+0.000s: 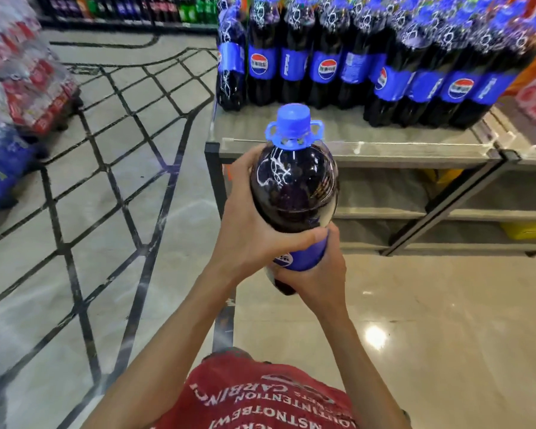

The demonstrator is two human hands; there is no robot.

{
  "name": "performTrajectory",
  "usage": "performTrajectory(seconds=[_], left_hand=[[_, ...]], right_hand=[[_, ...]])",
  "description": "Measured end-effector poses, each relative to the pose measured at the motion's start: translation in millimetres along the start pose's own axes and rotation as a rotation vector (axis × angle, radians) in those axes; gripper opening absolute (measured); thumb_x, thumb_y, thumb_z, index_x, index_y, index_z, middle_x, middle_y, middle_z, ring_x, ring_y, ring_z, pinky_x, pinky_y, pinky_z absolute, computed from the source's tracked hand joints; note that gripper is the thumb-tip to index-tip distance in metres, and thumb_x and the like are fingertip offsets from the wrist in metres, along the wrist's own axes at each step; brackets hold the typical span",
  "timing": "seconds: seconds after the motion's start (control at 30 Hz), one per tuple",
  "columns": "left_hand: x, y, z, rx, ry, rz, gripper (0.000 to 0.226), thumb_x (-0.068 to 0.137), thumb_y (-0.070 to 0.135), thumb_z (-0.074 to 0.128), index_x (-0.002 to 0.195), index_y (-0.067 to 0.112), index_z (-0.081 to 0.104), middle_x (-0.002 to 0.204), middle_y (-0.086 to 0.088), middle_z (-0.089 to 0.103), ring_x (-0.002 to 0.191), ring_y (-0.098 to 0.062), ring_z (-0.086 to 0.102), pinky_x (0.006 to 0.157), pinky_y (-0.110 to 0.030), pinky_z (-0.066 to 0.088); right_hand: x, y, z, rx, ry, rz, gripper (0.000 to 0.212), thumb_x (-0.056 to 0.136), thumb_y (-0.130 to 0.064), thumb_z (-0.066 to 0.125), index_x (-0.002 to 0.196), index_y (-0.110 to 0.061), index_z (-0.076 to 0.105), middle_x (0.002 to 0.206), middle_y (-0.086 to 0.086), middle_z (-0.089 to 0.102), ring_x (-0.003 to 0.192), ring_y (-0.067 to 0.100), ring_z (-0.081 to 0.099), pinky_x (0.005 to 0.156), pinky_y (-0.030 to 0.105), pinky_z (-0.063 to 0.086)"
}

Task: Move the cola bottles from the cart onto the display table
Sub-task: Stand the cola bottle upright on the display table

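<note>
A pale, glossy floor (430, 320) with dark criss-cross lines on its left part fills most of the view. The grey tabletop (347, 134) of a metal-framed display stand lies ahead to the right, with lower shelves (381, 213) under it. A row of cola bottles (353, 66) with blue labels stands upright along the back of the tabletop, packed side by side. At far left sit blurred shrink-wrapped packs (28, 72), red ones above blue. A red shirt (260, 397) with white lettering shows at the bottom edge.

One cola bottle (294, 187) is held in the air, just in front of the tabletop's near edge, its blue cap (293, 119) pointing away. The left hand (248, 230) wraps round its dark shoulder; the right hand (319, 277) grips it lower, at the label.
</note>
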State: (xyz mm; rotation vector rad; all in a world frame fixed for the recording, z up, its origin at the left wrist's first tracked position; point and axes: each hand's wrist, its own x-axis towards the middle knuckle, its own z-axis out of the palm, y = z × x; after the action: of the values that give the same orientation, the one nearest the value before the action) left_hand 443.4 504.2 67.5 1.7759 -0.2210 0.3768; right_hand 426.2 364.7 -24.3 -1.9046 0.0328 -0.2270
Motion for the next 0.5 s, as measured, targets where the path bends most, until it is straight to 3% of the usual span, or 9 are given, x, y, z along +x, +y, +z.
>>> performTrajectory(seconds=[0.13,0.33,0.5], left_hand=[[44,-15,19,0.004,-0.007,-0.024,0.11,0.052,0.01,0.097,0.142,0.018,0.035,0.137,0.011,0.048,0.132,-0.013,0.051,0.11,-0.03,0.043],[106,-39,43,0.014,-0.056,-0.04,0.109,0.053,0.012,0.097,0.142,0.018,0.035,0.131,0.027,0.051,0.125,-0.001,0.054,0.101,-0.015,0.042],[168,-66,58,0.006,-0.076,-0.016,0.111,0.049,0.014,0.099,0.141,0.018,0.037,0.137,0.008,0.052,0.128,-0.007,0.054,0.105,-0.021,0.043]], right_hand=[[45,9,0,0.008,-0.001,0.032,0.102,0.048,-0.05,0.091,0.134,-0.018,0.047,0.121,-0.008,0.064,0.105,0.011,0.065,0.086,0.041,0.058],[110,25,3,0.004,0.02,0.073,0.105,0.048,-0.049,0.092,0.137,-0.019,0.045,0.125,-0.008,0.062,0.109,0.01,0.064,0.089,0.041,0.058],[172,33,8,-0.023,0.06,0.075,0.097,0.049,-0.041,0.095,0.132,-0.024,0.046,0.116,-0.016,0.063,0.102,0.006,0.065,0.084,0.032,0.058]])
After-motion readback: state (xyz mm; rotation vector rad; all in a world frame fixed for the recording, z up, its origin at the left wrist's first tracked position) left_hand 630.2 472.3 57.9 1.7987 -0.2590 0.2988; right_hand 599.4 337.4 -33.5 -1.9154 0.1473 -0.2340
